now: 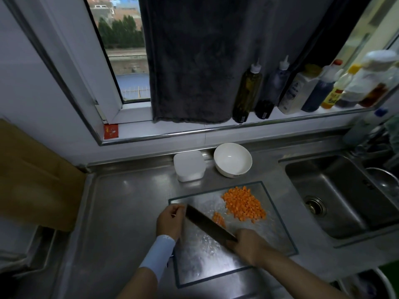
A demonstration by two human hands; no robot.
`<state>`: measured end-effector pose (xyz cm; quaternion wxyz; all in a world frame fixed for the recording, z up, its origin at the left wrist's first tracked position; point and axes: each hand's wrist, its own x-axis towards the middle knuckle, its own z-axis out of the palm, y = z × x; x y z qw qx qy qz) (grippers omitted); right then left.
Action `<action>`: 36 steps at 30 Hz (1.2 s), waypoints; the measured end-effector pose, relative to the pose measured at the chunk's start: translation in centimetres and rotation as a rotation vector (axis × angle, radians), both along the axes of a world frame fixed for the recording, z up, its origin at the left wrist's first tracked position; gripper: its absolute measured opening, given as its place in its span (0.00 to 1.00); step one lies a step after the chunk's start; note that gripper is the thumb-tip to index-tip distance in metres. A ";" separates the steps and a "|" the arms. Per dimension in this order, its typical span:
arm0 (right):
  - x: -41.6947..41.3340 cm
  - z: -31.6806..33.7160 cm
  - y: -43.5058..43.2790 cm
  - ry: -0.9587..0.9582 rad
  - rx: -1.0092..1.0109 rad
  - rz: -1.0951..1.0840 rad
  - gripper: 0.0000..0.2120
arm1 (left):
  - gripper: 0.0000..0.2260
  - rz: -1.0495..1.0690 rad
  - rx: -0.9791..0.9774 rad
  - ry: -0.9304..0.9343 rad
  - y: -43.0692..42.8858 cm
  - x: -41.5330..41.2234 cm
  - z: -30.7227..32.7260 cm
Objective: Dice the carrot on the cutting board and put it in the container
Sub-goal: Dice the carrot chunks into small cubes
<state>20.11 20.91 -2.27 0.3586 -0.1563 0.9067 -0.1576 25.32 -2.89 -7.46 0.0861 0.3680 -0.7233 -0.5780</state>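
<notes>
Gripping the handle of a broad dark knife (207,223), the right hand (248,244) has its fingers wrapped tight around it at the near right of the glass cutting board (205,257), the blade slanting away to the upper left across the board; the left hand (170,221), a pale blue wristband (158,253) on its wrist, sits at the board's left edge with fingers curled in, and seems to pinch a small carrot scrap (181,205) at the blade's far tip, though the blur there leaves this unsure; just right of the blade lies a small cluster of carrot pieces (218,220); the main heap of diced carrot (244,205) is spread over the board's far right part; beyond the board on the steel counter (121,208) stands the white container (189,167), with a white bowl (232,159) just beside it on the right; a sink (336,195) lies to the right of the board; bottles (247,91) line the windowsill above.
</notes>
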 end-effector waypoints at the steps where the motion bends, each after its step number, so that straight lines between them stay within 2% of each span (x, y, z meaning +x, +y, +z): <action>1: 0.2 -0.3 0.2 0.015 0.016 0.005 0.16 | 0.12 -0.028 -0.001 -0.010 0.0 0.0 0.0; 7: -2.4 -0.8 3.0 0.220 0.063 -0.060 0.17 | 0.12 -0.246 -0.121 -0.070 3.0 -0.4 0.5; 11: -4.1 0.2 4.9 0.219 0.045 0.001 0.20 | 0.14 -0.076 -0.131 0.093 5.1 -1.5 2.0; 14: -4.9 1.5 6.5 0.357 0.045 0.149 0.17 | 0.16 0.072 -0.314 0.234 6.2 -2.0 3.8; 16: -5.4 2.4 7.4 0.462 0.049 0.271 0.15 | 0.14 0.048 -0.442 0.287 6.7 -2.4 4.6; 18: -6.3 2.9 8.2 0.532 0.065 0.388 0.14 | 0.12 -0.131 -0.393 0.229 7.6 -3.0 5.1; 20: -7.0 3.3 8.6 0.552 0.048 0.474 0.15 | 0.12 -0.415 -0.303 0.066 9.1 -3.8 4.9; 22: -7.7 3.1 8.8 0.597 0.074 0.548 0.18 | 0.14 -0.634 -0.307 -0.087 11.0 -4.8 4.6; 24: -8.4 2.7 9.0 0.639 0.100 0.599 0.18 | 0.16 -0.762 -0.368 -0.156 13.1 -6.1 5.0; 26: -8.8 2.3 9.1 0.642 0.079 0.617 0.12 | 0.20 -0.823 -0.391 -0.177 15.0 -7.4 6.2; 29: -9.3 2.0 9.9 0.653 0.002 0.623 0.10 | 0.17 -0.746 -0.331 -0.137 16.0 -8.5 7.3; 32: -9.8 1.9 10.3 0.589 -0.040 0.633 0.14 | 0.14 -0.477 -0.277 -0.116 15.0 -8.0 7.9; 33: -9.8 1.8 10.4 0.573 -0.057 0.626 0.15 | 0.12 -0.423 -0.333 -0.140 14.2 -7.6 7.9; 36: -8.9 1.8 10.9 0.476 -0.147 0.575 0.16 | 0.18 -0.268 -0.389 -0.177 11.9 -5.8 7.4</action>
